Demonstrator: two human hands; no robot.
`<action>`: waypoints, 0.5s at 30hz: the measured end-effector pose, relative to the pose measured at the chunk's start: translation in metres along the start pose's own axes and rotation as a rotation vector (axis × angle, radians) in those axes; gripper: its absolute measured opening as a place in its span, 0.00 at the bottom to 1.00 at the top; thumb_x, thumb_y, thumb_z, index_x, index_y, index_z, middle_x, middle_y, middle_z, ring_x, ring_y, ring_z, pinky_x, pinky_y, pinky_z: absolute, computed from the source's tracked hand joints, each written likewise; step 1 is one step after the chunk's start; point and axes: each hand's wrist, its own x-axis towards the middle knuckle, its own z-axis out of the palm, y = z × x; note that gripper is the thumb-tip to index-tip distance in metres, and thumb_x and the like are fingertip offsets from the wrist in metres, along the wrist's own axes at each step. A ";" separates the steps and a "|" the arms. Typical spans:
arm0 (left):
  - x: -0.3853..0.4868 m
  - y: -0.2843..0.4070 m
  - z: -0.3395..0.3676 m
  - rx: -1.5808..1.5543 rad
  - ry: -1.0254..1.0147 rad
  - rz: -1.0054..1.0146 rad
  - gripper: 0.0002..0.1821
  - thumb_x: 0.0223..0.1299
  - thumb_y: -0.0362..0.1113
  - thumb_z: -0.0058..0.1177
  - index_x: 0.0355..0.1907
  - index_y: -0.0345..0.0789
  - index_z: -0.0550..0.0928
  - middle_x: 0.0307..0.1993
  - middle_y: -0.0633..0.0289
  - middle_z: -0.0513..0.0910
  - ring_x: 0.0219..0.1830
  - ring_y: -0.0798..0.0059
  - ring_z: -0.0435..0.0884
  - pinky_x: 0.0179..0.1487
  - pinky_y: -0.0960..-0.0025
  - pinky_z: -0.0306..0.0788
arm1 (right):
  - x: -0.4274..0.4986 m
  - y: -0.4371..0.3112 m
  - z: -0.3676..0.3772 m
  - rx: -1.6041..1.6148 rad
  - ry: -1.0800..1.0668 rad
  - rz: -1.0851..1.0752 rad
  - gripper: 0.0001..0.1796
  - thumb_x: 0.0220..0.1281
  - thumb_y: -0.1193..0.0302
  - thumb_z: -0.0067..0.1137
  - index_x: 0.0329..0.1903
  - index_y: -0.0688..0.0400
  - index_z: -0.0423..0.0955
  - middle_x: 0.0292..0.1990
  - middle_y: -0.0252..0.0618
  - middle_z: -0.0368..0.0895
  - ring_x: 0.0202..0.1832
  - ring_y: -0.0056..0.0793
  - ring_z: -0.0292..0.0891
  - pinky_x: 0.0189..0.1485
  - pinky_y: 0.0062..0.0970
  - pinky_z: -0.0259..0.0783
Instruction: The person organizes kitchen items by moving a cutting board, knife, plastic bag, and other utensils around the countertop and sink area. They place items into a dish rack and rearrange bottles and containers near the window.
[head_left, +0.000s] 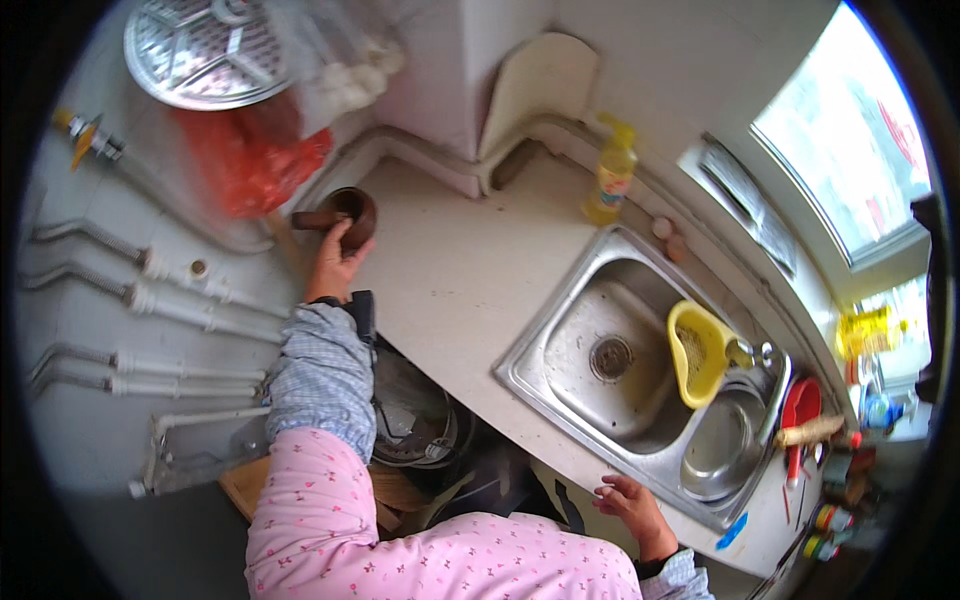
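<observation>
A brown mortar (365, 219) stands at the far left end of the pale countertop, and a thick brown handle, perhaps a pestle (315, 220), shows at its rim. My left hand (336, 259) rests against its near side, thumb up at the rim and fingers along the wall. My right hand (631, 506) is near the counter's front edge, below the double steel sink (517, 361), with fingers spread and nothing in it. A yellow strainer basket (681, 360) sits between the two sink basins, under the faucet (741, 352).
A yellow pump bottle (611, 180) stands behind the sink. A red plastic bag (247, 161) and a round steel rack (206, 56) hang at upper left. Pipes (187, 311) run along the left wall. A red ladle (801, 405) and a blue scrap (732, 532) lie right of the sink.
</observation>
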 end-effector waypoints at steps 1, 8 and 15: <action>0.008 -0.005 -0.001 -0.059 0.042 -0.058 0.33 0.56 0.18 0.57 0.64 0.40 0.68 0.62 0.53 0.68 0.62 0.63 0.69 0.66 0.60 0.68 | 0.000 0.000 0.000 -0.020 0.006 0.011 0.21 0.69 0.70 0.53 0.59 0.69 0.67 0.48 0.46 0.80 0.46 0.32 0.80 0.48 0.27 0.77; 0.032 -0.009 -0.004 -0.416 0.213 -0.353 0.33 0.58 0.21 0.56 0.66 0.41 0.66 0.65 0.51 0.64 0.63 0.58 0.68 0.66 0.59 0.69 | 0.001 -0.002 0.002 -0.003 0.049 0.026 0.24 0.66 0.68 0.56 0.60 0.69 0.68 0.46 0.44 0.80 0.46 0.30 0.80 0.48 0.25 0.75; 0.032 0.019 0.019 -0.624 0.423 -0.446 0.31 0.61 0.38 0.60 0.64 0.34 0.66 0.65 0.49 0.61 0.58 0.50 0.71 0.60 0.61 0.75 | 0.007 -0.003 0.005 -0.006 0.031 0.021 0.23 0.66 0.69 0.57 0.59 0.69 0.68 0.46 0.43 0.80 0.45 0.30 0.80 0.48 0.25 0.74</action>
